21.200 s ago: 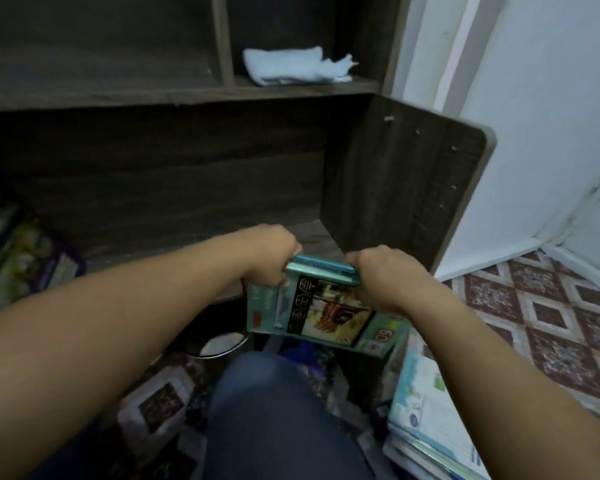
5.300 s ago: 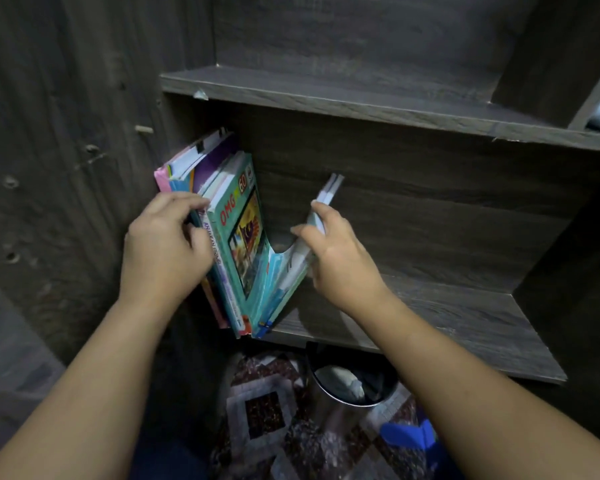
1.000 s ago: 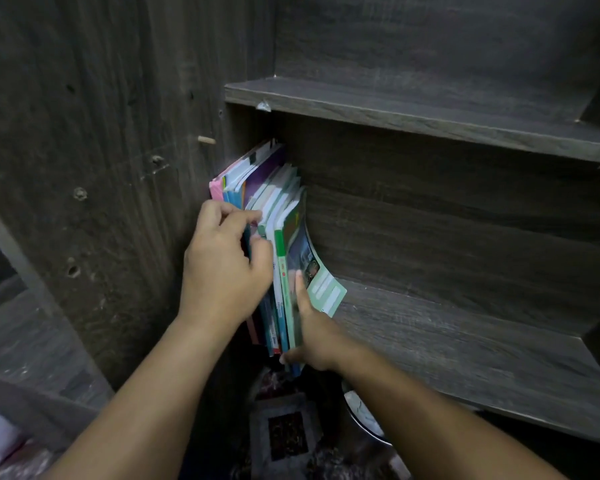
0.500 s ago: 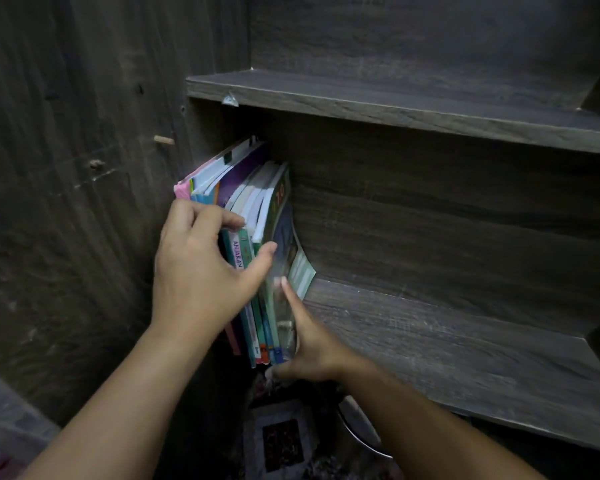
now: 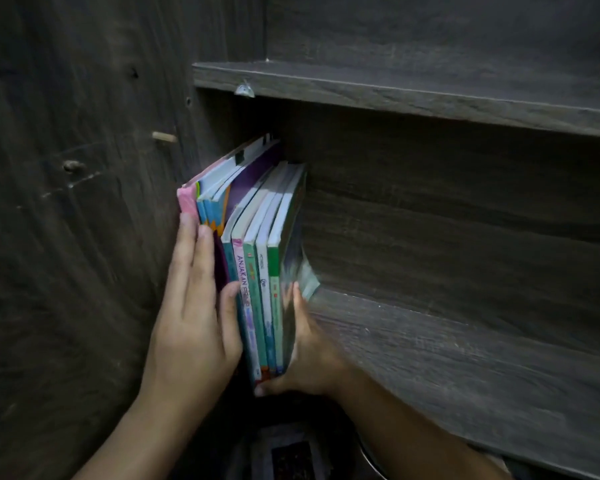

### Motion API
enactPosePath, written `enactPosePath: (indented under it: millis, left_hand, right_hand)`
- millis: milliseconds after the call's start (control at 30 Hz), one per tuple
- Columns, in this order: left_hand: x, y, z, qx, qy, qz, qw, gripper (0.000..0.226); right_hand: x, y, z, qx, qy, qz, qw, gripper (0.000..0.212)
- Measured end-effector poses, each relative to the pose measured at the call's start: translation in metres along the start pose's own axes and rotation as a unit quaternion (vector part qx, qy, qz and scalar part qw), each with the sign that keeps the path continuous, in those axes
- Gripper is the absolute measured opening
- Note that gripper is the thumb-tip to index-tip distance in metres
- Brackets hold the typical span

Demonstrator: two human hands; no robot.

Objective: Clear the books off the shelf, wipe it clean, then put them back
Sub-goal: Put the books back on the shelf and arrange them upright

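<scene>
Several thin books [image 5: 257,258] stand upright at the left end of the dark wooden shelf [image 5: 447,362], leaning against its left side wall. My left hand [image 5: 194,306] lies flat with straight fingers against the spines of the left-hand books. My right hand [image 5: 309,348] presses on the cover of the rightmost green book, its thumb under the lower front corner of the stack. That book's cover bows outward near the bottom.
An upper shelf board [image 5: 413,95] runs above the books. The cabinet's side panel [image 5: 84,202] with a wooden dowel [image 5: 163,137] fills the left. Below the shelf a metal bin rim [image 5: 369,459] and patterned floor tiles [image 5: 291,459] show.
The last green book has been pushed in flush with the others. My left hand's fingers have straightened and now lie flat on the spines; my right hand stays at the stack's right side.
</scene>
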State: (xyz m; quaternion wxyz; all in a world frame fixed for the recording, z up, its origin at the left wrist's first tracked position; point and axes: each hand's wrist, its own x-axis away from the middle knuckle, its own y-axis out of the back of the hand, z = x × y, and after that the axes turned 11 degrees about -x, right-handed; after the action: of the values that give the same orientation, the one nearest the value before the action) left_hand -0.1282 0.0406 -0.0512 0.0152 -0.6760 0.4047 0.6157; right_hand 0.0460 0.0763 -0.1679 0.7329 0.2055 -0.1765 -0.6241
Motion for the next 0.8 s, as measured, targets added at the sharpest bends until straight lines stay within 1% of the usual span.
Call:
enactPosePath:
  millis: [67,167,267,333,400,433,467,533,567,600,633,733,800]
  left_hand:
    - [0.000,-0.004,-0.001,0.002,0.005,0.015,1.000,0.060]
    - [-0.002,-0.009,0.001,-0.046,-0.008,0.030,0.998,0.059]
    - [-0.002,-0.010,0.000,-0.073,-0.001,0.017,0.997,0.067]
    - [0.000,-0.011,0.000,-0.092,-0.007,0.000,0.996,0.069]
    - [0.002,-0.015,0.003,-0.115,-0.002,0.000,0.993,0.071]
    - [0.003,-0.018,0.004,-0.129,-0.002,0.005,0.992,0.072]
    - [0.003,-0.020,0.003,-0.145,-0.005,0.013,0.989,0.072]
    - [0.000,-0.022,-0.002,-0.171,-0.007,0.035,0.985,0.069]
    - [-0.002,-0.021,-0.005,-0.181,-0.002,0.045,0.983,0.065]
    - [-0.004,-0.017,-0.009,-0.181,0.004,0.050,0.982,0.062]
    - [-0.006,-0.014,-0.011,-0.174,0.009,0.047,0.984,0.059]
    - [-0.010,0.000,-0.012,-0.117,0.025,0.012,0.993,0.059]
    - [-0.009,0.003,-0.010,-0.077,0.006,-0.016,0.997,0.057]
  right_hand:
    - [-0.008,-0.009,0.004,-0.019,0.009,-0.006,1.000,0.164]
    - [-0.013,-0.014,0.002,-0.033,0.007,-0.012,0.999,0.163]
    - [-0.009,-0.002,0.004,-0.038,0.017,0.027,0.999,0.164]
    - [-0.002,0.010,0.020,-0.019,0.024,0.035,0.999,0.161]
    - [0.007,0.029,0.048,-0.024,0.059,0.016,0.998,0.154]
    - [0.011,0.040,0.066,-0.037,0.089,0.007,0.995,0.147]
    - [0.012,0.051,0.084,-0.054,0.122,-0.003,0.991,0.135]
    - [0.010,0.068,0.114,-0.113,0.168,-0.029,0.979,0.102]
    - [0.006,0.072,0.123,-0.145,0.166,-0.042,0.975,0.089]
    - [0.003,0.077,0.128,-0.154,0.162,-0.050,0.973,0.081]
    - [0.001,0.080,0.131,-0.142,0.162,-0.052,0.975,0.076]
    - [0.004,0.094,0.131,-0.048,0.166,-0.033,0.984,0.060]
    - [0.008,0.100,0.132,-0.018,0.167,-0.029,0.985,0.056]
